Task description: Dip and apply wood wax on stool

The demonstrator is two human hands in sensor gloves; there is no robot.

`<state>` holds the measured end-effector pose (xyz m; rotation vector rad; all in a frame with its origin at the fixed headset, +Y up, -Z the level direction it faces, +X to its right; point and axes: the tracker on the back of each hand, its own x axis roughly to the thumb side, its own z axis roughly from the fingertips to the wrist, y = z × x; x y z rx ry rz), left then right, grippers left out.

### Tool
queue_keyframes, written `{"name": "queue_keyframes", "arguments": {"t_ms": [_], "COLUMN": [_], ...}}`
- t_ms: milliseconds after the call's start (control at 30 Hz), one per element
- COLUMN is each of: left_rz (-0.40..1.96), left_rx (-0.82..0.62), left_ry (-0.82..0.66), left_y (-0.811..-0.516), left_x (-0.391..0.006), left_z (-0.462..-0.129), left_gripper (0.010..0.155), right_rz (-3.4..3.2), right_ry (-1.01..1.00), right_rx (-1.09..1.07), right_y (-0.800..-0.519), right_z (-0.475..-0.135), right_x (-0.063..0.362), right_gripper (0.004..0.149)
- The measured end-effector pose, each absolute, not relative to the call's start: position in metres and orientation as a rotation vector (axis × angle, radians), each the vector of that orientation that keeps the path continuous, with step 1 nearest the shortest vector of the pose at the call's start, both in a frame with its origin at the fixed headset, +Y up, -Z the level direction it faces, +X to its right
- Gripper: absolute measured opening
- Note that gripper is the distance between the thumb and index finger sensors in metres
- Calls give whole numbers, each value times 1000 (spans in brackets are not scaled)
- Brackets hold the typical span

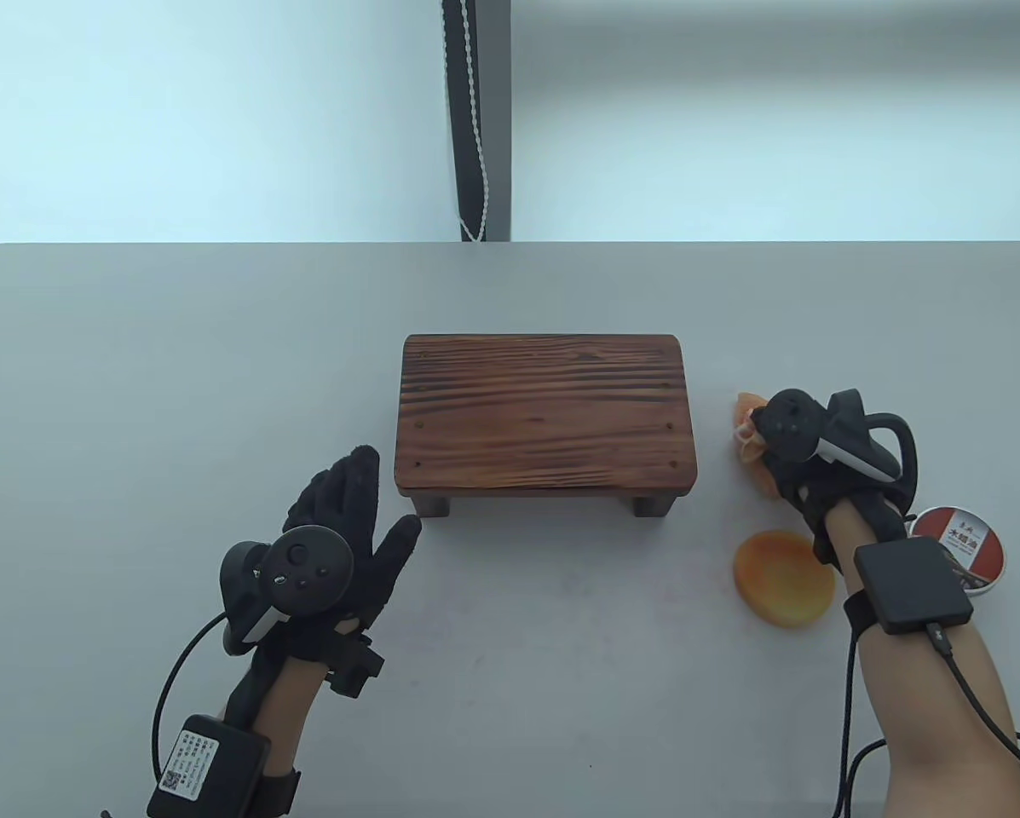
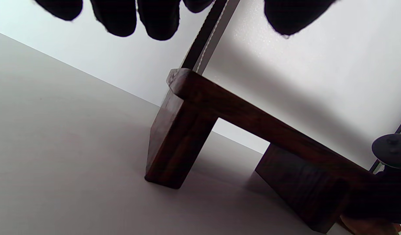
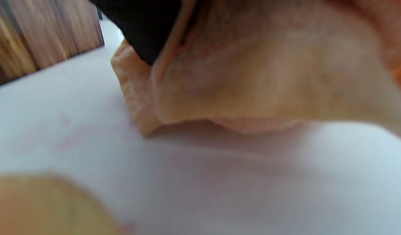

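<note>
1 wooden stool [image 1: 547, 415] is standing upright near the middle of the table [image 1: 135, 383], its dark grained top facing up and 2 of its legs showing at the near edge. 1 orange cloth [image 1: 752, 434] is lying just right of the stool, and the right hand [image 1: 808, 464] is gripping it, fingers curling down over the bunched fabric; in the right wrist view a black fingertip [image 3: 145, 29] is pressing into the cloth's folds while its lower edge is touching the table. 1 round orange disc [image 1: 784, 578], which could be the open wax or a pad, is lying nearer the viewer than the cloth, close beside the right wrist. 1 round tin lid with a red and white label [image 1: 963, 549] is sitting just right of that forearm, partly hidden by a black box on the wrist.

The left hand [image 1: 339, 528] is hovering near the stool's near-left corner, fingers spreading wide and holding nothing; it is not touching the stool.

The table is showing a plain pale grey surface with a rounded far-left corner. Behind it a pale wall is rising, with 1 dark vertical post [image 1: 477, 119] and 1 white beaded cord [image 1: 478, 153] hanging along it
</note>
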<state>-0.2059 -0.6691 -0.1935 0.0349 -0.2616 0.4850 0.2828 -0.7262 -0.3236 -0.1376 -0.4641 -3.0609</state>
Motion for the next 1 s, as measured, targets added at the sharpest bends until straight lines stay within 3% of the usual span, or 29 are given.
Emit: {"name": "queue_keyframes", "arguments": {"t_ms": [67, 133, 333, 567, 700, 1000], "left_rz": [488, 474, 448, 418, 416, 404], "left_rx": [26, 33, 13, 13, 5, -21], "left_ry": [-261, -261, -289, -313, -325, -358], "left_y": [-673, -677, -684, -685, -686, -691], "left_x": [-208, -209, -209, -204, -203, -197], "left_z": [-192, -191, -191, -189, -188, -186], "left_gripper": [90, 90, 91, 92, 92, 93], "right_rz": [-3050, -2985, -3008, -3043, -3037, -3027], "right_ry": [-298, -398, -399, -223, -208, -433], "right_rx": [-160, -172, -180, -155, -80, 195], "right_y": [-727, -727, -709, -656, -640, -660], "right_z": [-319, -316, -308, -285, -271, -248], "right_x": [279, 278, 285, 303, 323, 378], "right_gripper": [61, 65, 85, 83, 82, 85]}}
